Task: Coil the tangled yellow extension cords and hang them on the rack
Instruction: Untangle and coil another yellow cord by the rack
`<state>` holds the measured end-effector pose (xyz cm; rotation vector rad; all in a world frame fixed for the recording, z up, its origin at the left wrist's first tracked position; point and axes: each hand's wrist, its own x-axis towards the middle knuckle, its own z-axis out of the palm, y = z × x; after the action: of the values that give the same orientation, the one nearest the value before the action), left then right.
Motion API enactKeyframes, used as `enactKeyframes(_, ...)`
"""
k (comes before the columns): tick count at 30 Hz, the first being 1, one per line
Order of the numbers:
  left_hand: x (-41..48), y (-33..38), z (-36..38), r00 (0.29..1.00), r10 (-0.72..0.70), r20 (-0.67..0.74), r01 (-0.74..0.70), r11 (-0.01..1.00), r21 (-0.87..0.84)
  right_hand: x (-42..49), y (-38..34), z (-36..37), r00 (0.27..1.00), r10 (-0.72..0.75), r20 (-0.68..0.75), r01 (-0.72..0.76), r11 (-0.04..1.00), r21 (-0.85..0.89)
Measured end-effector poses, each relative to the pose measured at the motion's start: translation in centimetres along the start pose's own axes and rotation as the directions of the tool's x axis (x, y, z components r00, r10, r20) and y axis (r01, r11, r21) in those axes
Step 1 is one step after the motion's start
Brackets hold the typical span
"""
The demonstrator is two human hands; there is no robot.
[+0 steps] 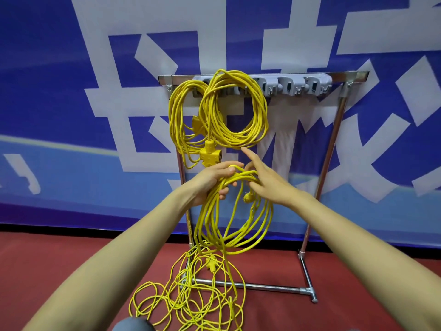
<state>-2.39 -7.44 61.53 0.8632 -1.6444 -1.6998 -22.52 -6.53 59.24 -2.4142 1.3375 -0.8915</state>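
Left hand (pixel 207 181): your fingers and thumb were curled round the top of a half-made coil (pixel 243 176). You held it in front of the rack (pixel 334 130), below the two hung coils (pixel 261 111).

Right hand (pixel 268 185): it was spread with straight fingers, the tips touching the loops beside your left hand. It gripped nothing.

The uncoiled remainder lay as a tangle (pixel 191 299) on the red floor, draped over the rack's base bar (pixel 262 286).

Risks, as judged:
- Pulling up slack could have cinched a knot in the tangle, or snagged cord on the base bar and tugged the rack.
- The loops were uneven and held by one hand only, so some could have slipped out and dropped.
- The dangling plug (pixel 248 197) could have threaded through a loop.
- Reaching for the free hooks (pixel 315 86) risked knocking the hung coils loose.
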Motion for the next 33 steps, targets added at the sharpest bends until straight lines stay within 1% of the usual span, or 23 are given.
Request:
enactKeyframes(2, 0.1, -0.1, 0.2, 1.0, 0.0, -0.012, 0.0, 1.0, -0.001, 0.2, -0.5, 0.3, 1.0, 0.005, 0.016, -0.006, 1.0, 0.015)
enactKeyframes(4, 0.1, -0.2, 0.2, 0.999, -0.003, -0.053, 0.0, 0.999, -0.041, 0.4, -0.5, 0.5, 0.999, 0.044, 0.033, -0.046, 0.996, 0.074)
enactKeyframes(6, 0.0, -0.3, 0.0, 0.998, -0.008, -0.066, 0.003, 0.998, -0.067, 0.5, -0.3, 0.3, 0.995, 0.076, 0.064, -0.083, 0.989, 0.119)
enactKeyframes(8, -0.1, -0.2, -0.1, 0.999, -0.018, -0.037, 0.016, 0.999, -0.05, 0.6, -0.3, 0.3, 0.992, 0.075, 0.101, -0.087, 0.988, 0.124)
enactKeyframes(11, -0.2, 0.1, -0.1, 1.0, -0.015, 0.003, 0.015, 1.0, 0.011, 0.6, -0.5, 0.3, 0.975, 0.083, 0.207, -0.135, 0.958, 0.254)
enactKeyframes(12, -0.3, 0.1, -0.1, 1.0, -0.008, 0.018, 0.008, 1.0, 0.018, 0.5, -0.5, 0.2, 0.967, 0.096, 0.236, -0.159, 0.951, 0.265)
enactKeyframes(14, -0.6, 0.1, -0.4, 0.998, 0.013, 0.063, -0.013, 1.0, 0.01, 0.4, -0.2, -0.1, 0.962, 0.108, 0.252, -0.166, 0.961, 0.223)
enactKeyframes(19, -1.2, 0.0, -1.2, 0.976, 0.066, 0.21, -0.061, 0.998, -0.032, 1.0, -0.2, -1.2, 0.961, 0.026, 0.275, -0.071, 0.985, 0.158)
enactKeyframes(22, -1.0, 0.0, -0.9, 0.982, 0.044, 0.185, -0.036, 0.998, -0.046, 1.3, 0.0, -1.9, 0.952, 0.023, 0.307, -0.064, 0.99, 0.126)
enactKeyframes(26, -0.6, -0.1, -0.3, 0.993, 0.052, 0.11, -0.058, 0.997, 0.057, 1.6, -0.4, -2.0, 0.947, 0.039, 0.319, -0.094, 0.983, 0.161)
enactKeyframes(28, -0.1, -0.6, 0.0, 0.995, 0.101, 0.021, -0.103, 0.992, 0.077, 2.0, -0.3, -1.7, 0.961, 0.065, 0.269, -0.108, 0.983, 0.146)
enactKeyframes(30, 0.5, -1.3, 0.1, 0.98, 0.171, -0.099, -0.161, 0.982, 0.103, 2.2, -0.2, -0.8, 0.983, 0.089, 0.162, -0.102, 0.992, 0.077)
enactKeyframes(31, 0.7, -1.6, 0.1, 0.969, 0.196, -0.15, -0.179, 0.977, 0.117, 2.2, -0.2, 0.0, 0.989, 0.116, 0.087, -0.121, 0.992, 0.048)
enactKeyframes(33, 1.1, -2.1, 0.0, 0.953, 0.216, -0.214, -0.193, 0.973, 0.125, 1.5, -0.4, 1.7, 0.983, 0.147, -0.112, -0.146, 0.989, 0.017)
